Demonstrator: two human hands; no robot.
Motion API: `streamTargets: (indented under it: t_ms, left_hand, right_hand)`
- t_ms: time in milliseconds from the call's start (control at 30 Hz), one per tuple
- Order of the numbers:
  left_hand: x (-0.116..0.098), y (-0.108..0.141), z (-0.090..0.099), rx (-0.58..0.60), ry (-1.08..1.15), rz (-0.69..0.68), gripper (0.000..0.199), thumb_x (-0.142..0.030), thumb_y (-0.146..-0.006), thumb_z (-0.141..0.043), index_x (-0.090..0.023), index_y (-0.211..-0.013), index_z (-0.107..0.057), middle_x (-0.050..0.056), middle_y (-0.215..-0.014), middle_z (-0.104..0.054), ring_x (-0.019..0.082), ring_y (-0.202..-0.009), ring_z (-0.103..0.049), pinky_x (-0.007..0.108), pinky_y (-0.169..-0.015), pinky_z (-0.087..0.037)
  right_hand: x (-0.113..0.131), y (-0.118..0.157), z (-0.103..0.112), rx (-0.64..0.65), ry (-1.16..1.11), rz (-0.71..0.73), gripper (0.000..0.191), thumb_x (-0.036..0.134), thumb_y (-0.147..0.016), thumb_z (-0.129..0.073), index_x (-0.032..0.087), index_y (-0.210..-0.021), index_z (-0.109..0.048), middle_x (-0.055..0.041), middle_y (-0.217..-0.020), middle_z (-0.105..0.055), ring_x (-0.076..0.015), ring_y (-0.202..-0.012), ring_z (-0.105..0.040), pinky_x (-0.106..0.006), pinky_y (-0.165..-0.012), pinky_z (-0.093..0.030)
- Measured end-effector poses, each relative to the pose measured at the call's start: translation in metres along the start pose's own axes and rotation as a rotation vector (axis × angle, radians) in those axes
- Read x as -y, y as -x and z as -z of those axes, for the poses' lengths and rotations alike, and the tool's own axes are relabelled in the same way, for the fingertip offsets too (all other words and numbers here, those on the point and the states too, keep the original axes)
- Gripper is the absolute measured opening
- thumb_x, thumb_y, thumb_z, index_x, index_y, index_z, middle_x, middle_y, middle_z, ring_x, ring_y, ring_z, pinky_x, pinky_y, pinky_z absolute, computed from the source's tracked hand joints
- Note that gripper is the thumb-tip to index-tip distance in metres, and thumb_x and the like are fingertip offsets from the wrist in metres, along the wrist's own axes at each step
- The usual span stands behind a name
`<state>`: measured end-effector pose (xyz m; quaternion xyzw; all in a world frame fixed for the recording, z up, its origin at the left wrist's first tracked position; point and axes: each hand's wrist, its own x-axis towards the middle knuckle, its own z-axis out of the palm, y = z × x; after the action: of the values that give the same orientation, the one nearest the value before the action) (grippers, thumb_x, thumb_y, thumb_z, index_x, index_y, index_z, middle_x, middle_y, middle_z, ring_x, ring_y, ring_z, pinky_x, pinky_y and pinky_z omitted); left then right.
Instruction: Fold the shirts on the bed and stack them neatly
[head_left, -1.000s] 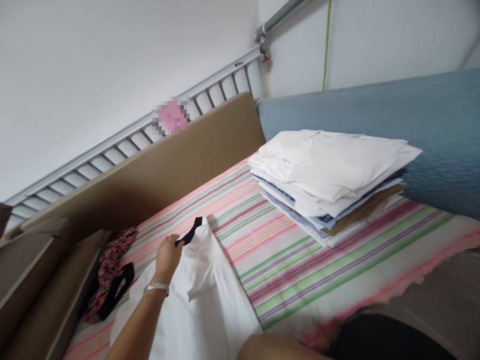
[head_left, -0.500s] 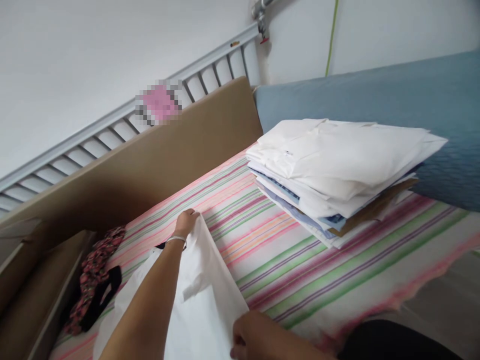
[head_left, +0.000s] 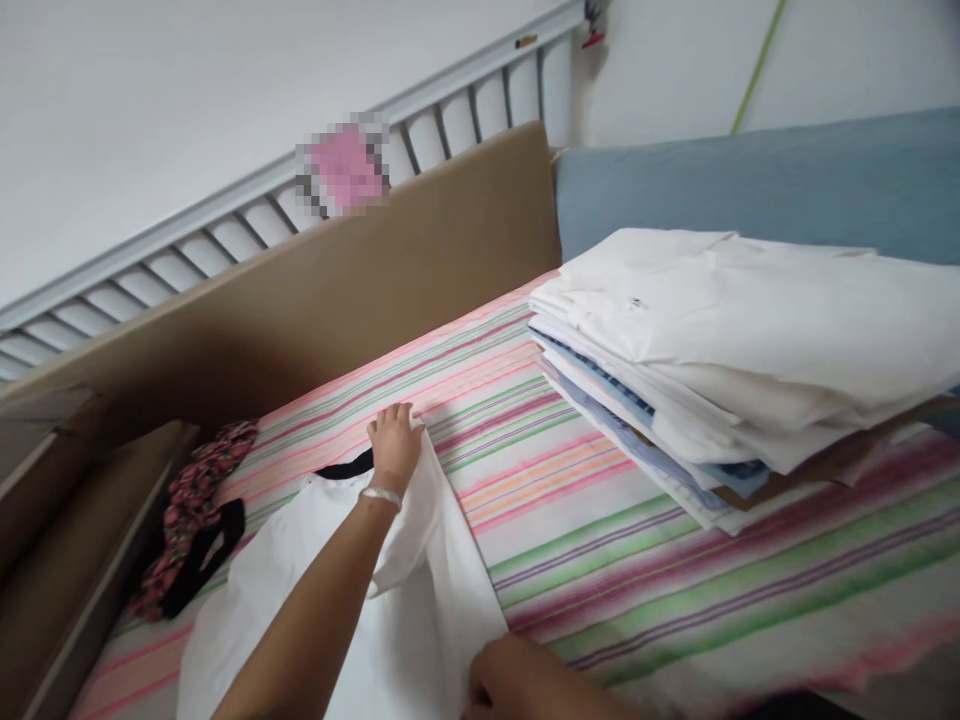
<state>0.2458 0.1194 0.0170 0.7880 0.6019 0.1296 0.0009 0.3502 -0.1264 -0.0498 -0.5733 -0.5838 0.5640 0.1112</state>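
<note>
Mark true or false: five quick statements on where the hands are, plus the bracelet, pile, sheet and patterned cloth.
1. The left hand is on the white garment, next to its black band. True.
2. The bracelet is on the right wrist. False: it is on the left wrist.
3. The pile of folded clothes lies to the right of the white garment in the picture. True.
4. The sheet is plain blue. False: it is striped.
5. The patterned cloth lies on top of the pile of folded clothes. False: it lies left of the white garment.
</note>
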Motion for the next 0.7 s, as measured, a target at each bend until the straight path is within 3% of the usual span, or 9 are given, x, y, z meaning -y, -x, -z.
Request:
streamTargets:
  t_ms: [100,200,300,367,467,533,633,700]
  left_hand:
    - [-0.007,0.052,0.005,-0.039,-0.050,-0.133,0.050,-0.039,-0.087,-0.041,-0.020,-0.133,-0.039,0.011,-0.144,-0.038,0.028,-0.135,-0.026,0.048,-0.110,-0.017]
    - [-0.005,0.093,-0.016,0.123,-0.064,-0.119,0.063,-0.053,-0.086,-0.034,-0.016,-0.137,-0.035,0.014,-0.148,-0.030,0.033,-0.138,-0.017,0.058,-0.109,-0.015]
    - [0.000,0.105,-0.040,0.228,-0.029,-0.087,0.070,-0.059,-0.085,-0.026,-0.017,-0.141,-0.027,0.012,-0.150,-0.023,0.034,-0.139,-0.013,0.062,-0.109,-0.012]
    - [0.001,0.101,-0.043,0.241,-0.014,-0.089,0.070,-0.060,-0.085,-0.025,-0.019,-0.142,-0.025,0.011,-0.151,-0.020,0.034,-0.139,-0.011,0.062,-0.109,-0.010]
    - [-0.003,0.102,-0.022,0.273,0.018,-0.109,0.067,-0.058,-0.085,-0.026,-0.021,-0.141,-0.027,0.011,-0.151,-0.019,0.034,-0.139,-0.011,0.064,-0.108,-0.014]
    - [-0.006,0.118,0.001,0.226,0.041,-0.177,0.061,-0.054,-0.087,-0.029,-0.023,-0.140,-0.029,0.009,-0.151,-0.020,0.032,-0.139,-0.013,0.063,-0.108,-0.016]
    - [0.005,0.169,0.030,0.123,0.072,-0.295,0.052,-0.045,-0.089,-0.033,-0.028,-0.138,-0.033,0.005,-0.150,-0.025,0.026,-0.139,-0.016,0.059,-0.111,-0.015]
    - [0.029,0.214,0.039,0.127,0.104,-0.306,0.048,-0.040,-0.088,-0.037,-0.033,-0.136,-0.034,0.002,-0.149,-0.028,0.025,-0.139,-0.019,0.059,-0.111,-0.016]
  right_hand:
    - [0.007,-0.001,0.001,0.009,0.101,0.091,0.025,0.036,-0.069,-0.053,0.024,-0.079,-0.073,-0.0019,-0.073,-0.071,-0.0148,-0.062,-0.064,-0.019,-0.044,-0.032]
    - [0.022,0.003,0.004,0.003,0.223,0.141,0.024,0.028,-0.067,-0.051,0.022,-0.075,-0.073,-0.0029,-0.069,-0.071,-0.0141,-0.060,-0.062,-0.020,-0.046,-0.032]
    - [0.036,0.009,0.007,-0.011,0.287,0.138,0.023,0.025,-0.066,-0.051,0.022,-0.071,-0.073,-0.0036,-0.069,-0.072,-0.0148,-0.060,-0.063,-0.020,-0.048,-0.035]
    - [0.039,0.012,0.007,-0.012,0.302,0.140,0.023,0.025,-0.066,-0.051,0.021,-0.070,-0.073,-0.0052,-0.068,-0.072,-0.0162,-0.060,-0.064,-0.021,-0.047,-0.036]
    - [0.038,0.013,0.003,0.029,0.273,0.106,0.023,0.025,-0.070,-0.048,0.019,-0.067,-0.070,-0.0073,-0.062,-0.070,-0.0165,-0.051,-0.063,-0.021,-0.043,-0.038]
    - [0.036,0.011,-0.001,0.067,0.231,0.069,0.023,0.023,-0.071,-0.046,0.017,-0.062,-0.066,-0.0059,-0.057,-0.067,-0.0151,-0.044,-0.060,-0.020,-0.040,-0.038]
    - [0.034,0.012,-0.009,0.045,0.175,0.061,0.020,0.021,-0.071,-0.045,0.017,-0.063,-0.063,-0.0015,-0.050,-0.061,-0.0127,-0.039,-0.056,-0.019,-0.040,-0.037]
    - [0.034,0.016,-0.016,-0.054,0.200,0.060,0.019,0.019,-0.071,-0.045,0.018,-0.068,-0.063,-0.0002,-0.049,-0.060,-0.0129,-0.040,-0.057,-0.019,-0.041,-0.036]
